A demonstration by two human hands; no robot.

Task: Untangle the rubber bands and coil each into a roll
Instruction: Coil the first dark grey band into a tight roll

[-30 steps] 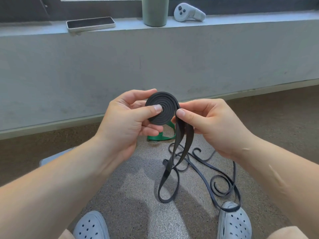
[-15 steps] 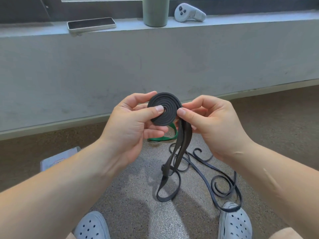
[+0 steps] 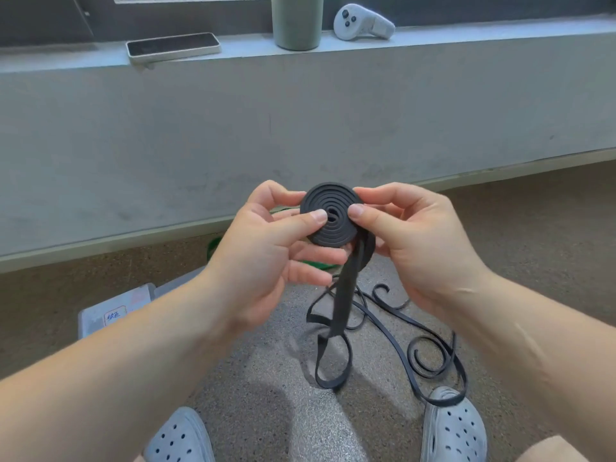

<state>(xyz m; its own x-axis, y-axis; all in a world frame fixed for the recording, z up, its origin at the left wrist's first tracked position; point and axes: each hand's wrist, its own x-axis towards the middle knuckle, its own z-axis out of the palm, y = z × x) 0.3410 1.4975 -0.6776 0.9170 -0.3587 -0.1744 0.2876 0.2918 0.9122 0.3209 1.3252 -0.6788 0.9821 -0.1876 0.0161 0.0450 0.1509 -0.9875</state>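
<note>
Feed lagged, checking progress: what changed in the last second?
The right hand slid up from the hanging tail onto the black roll, its thumb now pressing the face. The left hand still pinches the roll; the loose band on the floor lies unchanged.

Soft daylight, faint floor shadows, wide-angle edge distortion

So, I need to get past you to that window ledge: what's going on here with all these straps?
A person is partway through winding a black rubber band into a flat coil. The left hand and the right hand both pinch the coil, thumbs on its face. The unwound tail hangs down toward the floor, where more black band lies in loose curls. A green band lies beyond the hands.
</note>
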